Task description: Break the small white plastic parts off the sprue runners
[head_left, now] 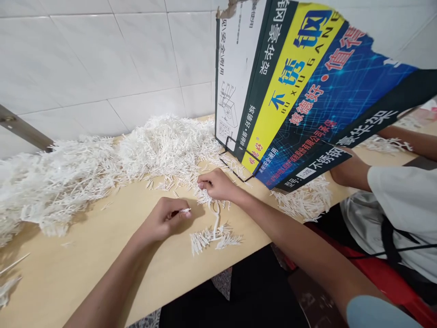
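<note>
My left hand (170, 217) is closed just above the table, and a small white bit (185, 210) shows between its thumb and finger. To its right and a little farther back, my right hand (216, 184) is closed round a bunch of thin white plastic strands (204, 197). Below that hand a white cord-like loop (216, 218) runs down to a fringed bundle of white strands (215, 238) lying flat on the table. Whether the loop joins the two bunches I cannot tell. My fingers cover part of the held strands.
A long heap of white strands (164, 141) lines the tiled wall. At the right, a printed cardboard panel (283, 100) stands upright, with another strand pile (307, 200) at its foot. Beyond sits a person in a white shirt (403, 205). The wooden table's (102, 255) front edge is near me.
</note>
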Motion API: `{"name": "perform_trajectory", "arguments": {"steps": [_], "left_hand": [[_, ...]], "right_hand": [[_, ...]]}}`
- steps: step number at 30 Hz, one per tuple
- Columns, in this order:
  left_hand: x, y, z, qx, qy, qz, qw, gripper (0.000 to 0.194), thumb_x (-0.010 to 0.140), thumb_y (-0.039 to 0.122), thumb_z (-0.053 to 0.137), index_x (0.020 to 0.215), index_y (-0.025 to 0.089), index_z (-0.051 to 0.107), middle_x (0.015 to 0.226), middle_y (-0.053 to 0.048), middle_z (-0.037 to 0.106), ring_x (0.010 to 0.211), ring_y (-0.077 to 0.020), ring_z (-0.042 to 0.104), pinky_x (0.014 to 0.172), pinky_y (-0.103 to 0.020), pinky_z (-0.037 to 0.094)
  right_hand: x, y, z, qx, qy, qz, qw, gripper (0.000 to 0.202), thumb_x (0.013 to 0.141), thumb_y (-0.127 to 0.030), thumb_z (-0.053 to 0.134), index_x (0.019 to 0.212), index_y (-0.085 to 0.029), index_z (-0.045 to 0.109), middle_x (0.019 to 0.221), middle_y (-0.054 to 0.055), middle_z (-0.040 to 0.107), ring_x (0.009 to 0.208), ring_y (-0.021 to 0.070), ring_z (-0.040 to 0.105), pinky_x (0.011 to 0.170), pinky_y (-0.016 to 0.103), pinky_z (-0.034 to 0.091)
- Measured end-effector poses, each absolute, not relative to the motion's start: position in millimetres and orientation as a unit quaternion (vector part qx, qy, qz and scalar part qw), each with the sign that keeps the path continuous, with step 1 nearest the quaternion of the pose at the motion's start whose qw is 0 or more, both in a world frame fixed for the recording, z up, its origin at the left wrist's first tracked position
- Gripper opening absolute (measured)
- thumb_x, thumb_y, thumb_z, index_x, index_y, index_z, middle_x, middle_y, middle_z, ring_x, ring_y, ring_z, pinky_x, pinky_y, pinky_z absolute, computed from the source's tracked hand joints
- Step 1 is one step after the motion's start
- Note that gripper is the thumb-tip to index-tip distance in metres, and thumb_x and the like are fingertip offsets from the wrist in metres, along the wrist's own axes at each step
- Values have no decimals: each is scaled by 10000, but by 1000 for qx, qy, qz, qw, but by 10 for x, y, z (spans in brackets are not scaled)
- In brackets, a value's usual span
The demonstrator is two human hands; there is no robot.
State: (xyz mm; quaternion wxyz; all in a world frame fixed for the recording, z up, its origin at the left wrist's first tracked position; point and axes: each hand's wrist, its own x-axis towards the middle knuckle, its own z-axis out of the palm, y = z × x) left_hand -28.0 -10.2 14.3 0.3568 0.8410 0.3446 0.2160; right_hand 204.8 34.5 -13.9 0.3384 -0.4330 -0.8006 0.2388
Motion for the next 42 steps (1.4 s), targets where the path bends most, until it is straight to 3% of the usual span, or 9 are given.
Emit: {"name": "perform_trajectory", "arguments": {"steps": [5, 13, 19, 22, 27, 30, 33, 35, 42], "left_hand": [[-212, -29, 88, 783, 486, 305, 242, 410, 992, 437, 515, 673, 200, 412, 606, 40, 381, 587, -121, 385, 588, -278, 281], [-79, 29, 1, 832, 434, 275, 208, 354, 980, 369, 509, 677, 201, 435, 608, 31, 440, 574, -125, 394, 597, -276, 288], [-401, -56, 185, 813, 324, 239, 420, 466, 960, 405, 576, 583, 190, 407, 572, 29, 354, 539, -111, 319, 552, -294, 244], [-486, -21, 176, 729, 360, 369, 450, 416, 925, 417, 637, 602, 185, 514, 581, 19, 395, 568, -124, 373, 562, -293, 276], [-308, 19, 129, 662, 489, 413, 389, 293, 952, 442, 580, 979, 189, 724, 705, 4, 557, 611, -128, 455, 577, -260, 363], [-228, -6, 122, 759, 457, 321, 335, 397, 979, 406, 547, 1295, 210, 686, 780, -2, 654, 615, -127, 490, 595, -249, 390], [-213, -28, 93, 826, 381, 284, 305, 450, 999, 396, 538, 1404, 220, 622, 1000, -59, 738, 700, -146, 581, 631, -250, 436], [-215, -27, 58, 841, 363, 294, 273, 420, 1003, 398, 544, 1368, 216, 644, 1071, -83, 742, 745, -156, 616, 672, -258, 466], [-244, 7, 26, 857, 388, 271, 205, 244, 987, 275, 482, 935, 175, 698, 772, -49, 676, 674, -162, 593, 650, -266, 435]], "right_hand": [[2054, 325, -92, -432, -781, 287, 347, 167, 885, -145, 620, 752, -132, 720, 622, -21, 600, 627, 105, 489, 640, 233, 298], [1994, 250, -62, -398, -804, 294, 330, 164, 880, -130, 615, 764, -139, 732, 603, -26, 585, 612, 103, 482, 631, 228, 295], [2024, 303, -117, -431, -768, 282, 382, 200, 834, -75, 568, 693, -130, 698, 615, -9, 611, 612, 108, 509, 631, 225, 323], [2049, 306, -95, -411, -761, 309, 396, 197, 889, -150, 579, 735, -127, 698, 647, -9, 616, 618, 105, 505, 640, 222, 335], [2029, 248, -42, -345, -771, 398, 358, 209, 933, -258, 601, 780, -134, 672, 668, -21, 556, 652, 113, 480, 643, 225, 334], [2034, 251, -43, -288, -779, 472, 296, 236, 945, -313, 603, 803, -137, 668, 699, -18, 554, 686, 125, 476, 650, 230, 344], [2062, 280, -57, -265, -761, 527, 269, 256, 920, -365, 641, 858, -123, 697, 742, 1, 591, 723, 143, 495, 674, 244, 367], [2083, 292, -54, -268, -752, 540, 267, 268, 909, -379, 654, 849, -121, 695, 735, 0, 585, 715, 143, 486, 673, 248, 363], [2092, 274, -14, -275, -781, 502, 249, 239, 923, -328, 613, 800, -130, 662, 702, -23, 541, 688, 123, 459, 656, 239, 324]]}}
